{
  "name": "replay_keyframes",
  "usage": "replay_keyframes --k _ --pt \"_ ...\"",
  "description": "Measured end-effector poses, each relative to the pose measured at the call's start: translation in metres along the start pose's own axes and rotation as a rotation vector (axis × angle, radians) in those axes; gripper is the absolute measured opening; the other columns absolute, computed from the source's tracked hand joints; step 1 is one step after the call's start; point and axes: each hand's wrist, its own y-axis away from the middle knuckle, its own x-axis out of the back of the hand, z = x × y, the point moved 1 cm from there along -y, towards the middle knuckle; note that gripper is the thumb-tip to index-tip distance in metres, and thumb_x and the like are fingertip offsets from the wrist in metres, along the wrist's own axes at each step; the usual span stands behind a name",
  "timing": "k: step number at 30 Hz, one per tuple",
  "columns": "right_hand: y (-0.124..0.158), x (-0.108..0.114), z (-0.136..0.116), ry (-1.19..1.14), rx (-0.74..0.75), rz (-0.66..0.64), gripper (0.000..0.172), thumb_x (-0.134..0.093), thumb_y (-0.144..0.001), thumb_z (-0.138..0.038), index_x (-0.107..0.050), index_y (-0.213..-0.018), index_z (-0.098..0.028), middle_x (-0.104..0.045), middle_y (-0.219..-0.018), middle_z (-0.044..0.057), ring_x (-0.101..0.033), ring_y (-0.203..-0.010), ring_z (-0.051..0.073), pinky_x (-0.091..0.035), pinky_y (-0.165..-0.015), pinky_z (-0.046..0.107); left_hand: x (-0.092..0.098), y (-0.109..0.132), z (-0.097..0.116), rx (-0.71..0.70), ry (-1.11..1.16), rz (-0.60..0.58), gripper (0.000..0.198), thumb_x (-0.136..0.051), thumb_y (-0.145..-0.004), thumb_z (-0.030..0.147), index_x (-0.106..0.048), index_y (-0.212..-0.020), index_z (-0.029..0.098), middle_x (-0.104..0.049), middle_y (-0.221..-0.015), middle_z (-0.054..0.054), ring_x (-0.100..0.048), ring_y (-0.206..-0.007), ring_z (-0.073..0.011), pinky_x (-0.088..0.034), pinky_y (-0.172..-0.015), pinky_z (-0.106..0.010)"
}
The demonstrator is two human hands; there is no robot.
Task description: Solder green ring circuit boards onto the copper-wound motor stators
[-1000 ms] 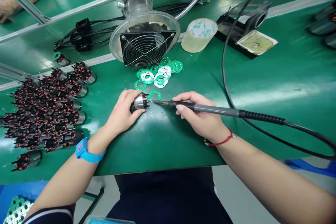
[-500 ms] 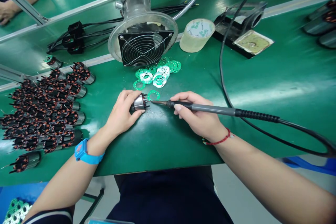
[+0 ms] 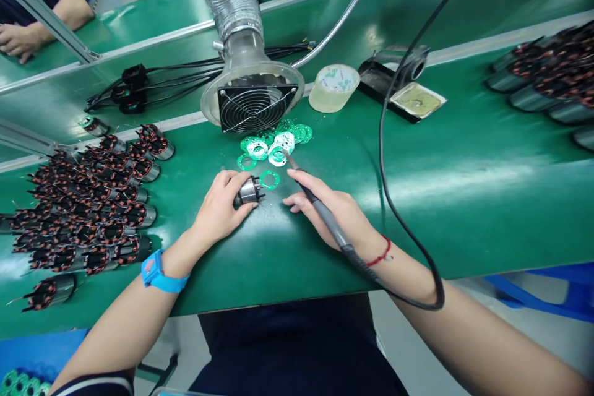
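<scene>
At the left, rows of silver metal cylinders with copper windings [image 3: 93,198] lie on the glossy green bench [image 3: 464,210]. Next, the left hand [image 3: 220,207] grips one silver cylinder with black pins [image 3: 249,190] between thumb and fingers, pins facing right. Just beside those pins lies a flat green circuit-board ring [image 3: 270,180]; behind it, a heap of green and white rings [image 3: 285,138] spreads below the black fan grille [image 3: 257,108]. The right hand [image 3: 341,213] grasps a slim grey-and-black soldering iron [image 3: 327,216], its tip over the heap; contact is unclear. Farther right sits a clear tape roll [image 3: 331,90].
</scene>
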Motion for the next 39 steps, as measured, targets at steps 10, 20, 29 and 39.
replay_keyframes --k 10,20,29,39 --pt "-0.019 -0.024 -0.027 -0.069 -0.11 0.088 0.033 -0.057 -0.087 -0.027 -0.049 -0.119 -0.027 -0.07 -0.09 0.002 -0.069 -0.083 0.021 -0.053 -0.078 0.036 0.008 0.014 0.01 0.325 0.515 -0.099 0.048 -0.068 -0.079 0.035 -0.046 -0.119 0.02 -0.062 -0.11 -0.007 -0.061 -0.098 -0.0217 -0.052 -0.087 -0.037" --pt "-0.027 -0.045 -0.023 -0.503 -0.033 0.01 0.041 -0.055 -0.092 -0.041 -0.039 -0.126 -0.025 -0.058 -0.078 -0.003 -0.059 -0.067 0.012 -0.052 -0.064 0.027 0.012 0.01 0.007 -0.044 0.117 -0.233 0.043 -0.07 -0.081 0.027 -0.054 -0.119 0.016 -0.064 -0.108 -0.01 -0.055 -0.1 -0.0258 -0.046 -0.091 -0.042" --pt "-0.006 -0.043 -0.037 0.065 0.204 -0.065 0.047 -0.057 -0.088 -0.021 -0.04 -0.131 -0.025 -0.06 -0.126 0.013 -0.057 -0.118 0.028 -0.049 -0.1 0.052 0.031 0.013 0.002 -0.079 0.088 -0.361 0.043 -0.055 -0.087 0.021 -0.051 -0.13 0.014 -0.063 -0.113 -0.011 -0.052 -0.103 -0.0249 -0.043 -0.094 -0.041" --pt "-0.002 -0.025 -0.042 0.211 -0.057 -0.201 0.047 -0.06 -0.088 -0.038 -0.044 -0.128 -0.02 -0.069 -0.117 0.015 -0.069 -0.104 0.032 -0.057 -0.086 0.05 0.034 0.013 0.01 0.022 0.121 -0.368 0.044 -0.066 -0.084 0.042 -0.056 -0.117 0.015 -0.063 -0.112 -0.011 -0.053 -0.101 -0.0267 -0.044 -0.09 -0.043"
